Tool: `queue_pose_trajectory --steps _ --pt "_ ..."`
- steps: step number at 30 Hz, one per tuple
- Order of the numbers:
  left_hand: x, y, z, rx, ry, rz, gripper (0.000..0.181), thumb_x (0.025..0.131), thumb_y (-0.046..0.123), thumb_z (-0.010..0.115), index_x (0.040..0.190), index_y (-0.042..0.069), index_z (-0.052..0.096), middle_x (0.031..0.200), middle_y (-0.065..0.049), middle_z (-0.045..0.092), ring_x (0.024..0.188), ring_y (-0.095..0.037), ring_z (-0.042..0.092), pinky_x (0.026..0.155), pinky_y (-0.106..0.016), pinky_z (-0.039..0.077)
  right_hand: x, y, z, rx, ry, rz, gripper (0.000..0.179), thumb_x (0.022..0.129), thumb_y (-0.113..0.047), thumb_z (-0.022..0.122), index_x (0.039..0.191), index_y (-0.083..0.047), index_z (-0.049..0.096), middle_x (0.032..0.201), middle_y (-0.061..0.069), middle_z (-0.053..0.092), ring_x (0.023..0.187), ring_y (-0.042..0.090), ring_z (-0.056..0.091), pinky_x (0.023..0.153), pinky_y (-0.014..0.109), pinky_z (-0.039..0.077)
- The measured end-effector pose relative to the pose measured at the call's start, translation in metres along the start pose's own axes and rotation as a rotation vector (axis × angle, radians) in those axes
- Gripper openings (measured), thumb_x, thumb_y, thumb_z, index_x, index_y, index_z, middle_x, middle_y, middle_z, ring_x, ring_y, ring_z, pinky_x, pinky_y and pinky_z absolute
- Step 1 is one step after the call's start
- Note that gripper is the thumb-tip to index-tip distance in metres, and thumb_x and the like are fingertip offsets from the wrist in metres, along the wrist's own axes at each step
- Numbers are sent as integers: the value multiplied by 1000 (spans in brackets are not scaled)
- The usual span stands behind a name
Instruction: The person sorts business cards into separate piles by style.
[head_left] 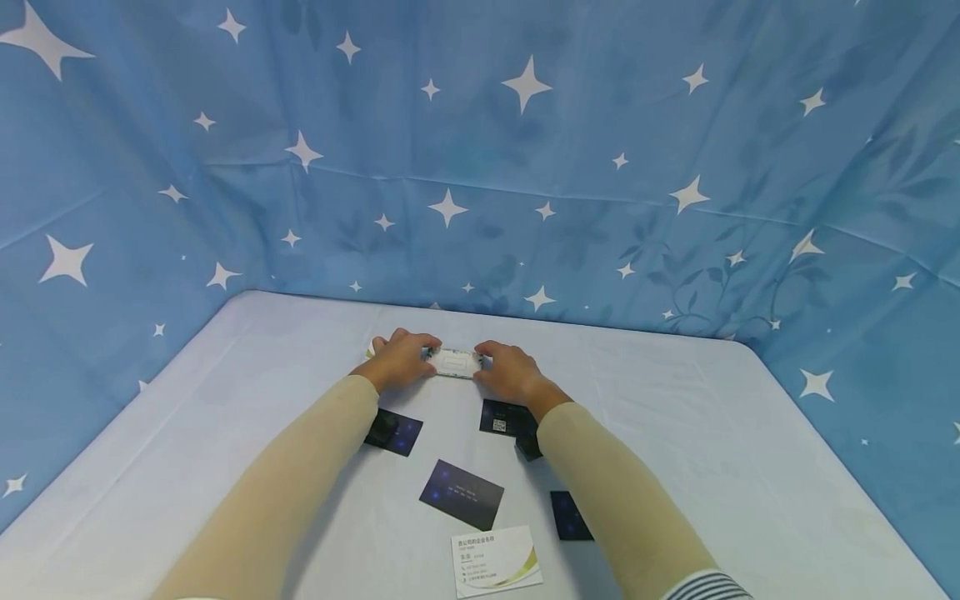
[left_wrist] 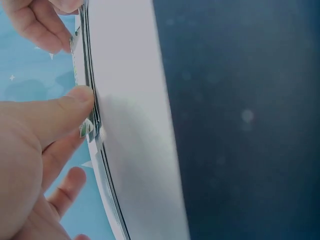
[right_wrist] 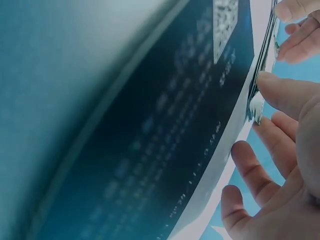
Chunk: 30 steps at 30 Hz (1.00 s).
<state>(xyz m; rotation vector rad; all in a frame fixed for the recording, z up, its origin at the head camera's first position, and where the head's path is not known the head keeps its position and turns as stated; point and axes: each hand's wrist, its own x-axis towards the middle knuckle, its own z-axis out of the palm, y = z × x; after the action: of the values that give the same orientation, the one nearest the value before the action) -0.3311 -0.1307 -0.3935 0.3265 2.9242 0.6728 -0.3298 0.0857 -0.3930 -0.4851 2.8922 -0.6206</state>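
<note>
A small white flat stack of cards (head_left: pixel 454 363) with a greenish patterned edge lies toward the far side of the table. My left hand (head_left: pixel 399 360) pinches its left end between thumb and fingers. At the right end, my right hand (head_left: pixel 512 375) pinches it the same way. Thin dark and light layers show along the stack's edge (left_wrist: pixel 90 65) in the left wrist view. Below my right hand is a dark card (head_left: pixel 498 419) with a QR code. Near my left wrist lies another dark card (head_left: pixel 407 435), partly hidden by the black wrist camera.
Closer in, a dark card (head_left: pixel 462 495) and a white card (head_left: pixel 495 565) with gold curves lie on the white table (head_left: pixel 720 450). One more dark card (head_left: pixel 570 517) is partly under my right forearm. A blue star-patterned curtain (head_left: pixel 480 150) stands behind.
</note>
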Motion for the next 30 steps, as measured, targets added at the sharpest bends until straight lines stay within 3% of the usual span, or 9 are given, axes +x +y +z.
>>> queue_pose_trajectory --steps 16,30 --pt "-1 5 -4 35 -43 -42 56 95 26 70 147 18 52 137 -11 56 121 -31 41 97 -55 24 4 -3 1 52 -24 65 56 97 -25 67 148 -14 49 148 11 50 133 31 45 112 51 30" --pt "1 7 -5 13 -61 -52 56 95 23 69 148 16 51 139 -13 55 127 -34 40 99 -58 25 5 -1 -1 35 -38 52 54 97 -27 68 147 -14 51 147 11 51 134 32 44 112 49 30"
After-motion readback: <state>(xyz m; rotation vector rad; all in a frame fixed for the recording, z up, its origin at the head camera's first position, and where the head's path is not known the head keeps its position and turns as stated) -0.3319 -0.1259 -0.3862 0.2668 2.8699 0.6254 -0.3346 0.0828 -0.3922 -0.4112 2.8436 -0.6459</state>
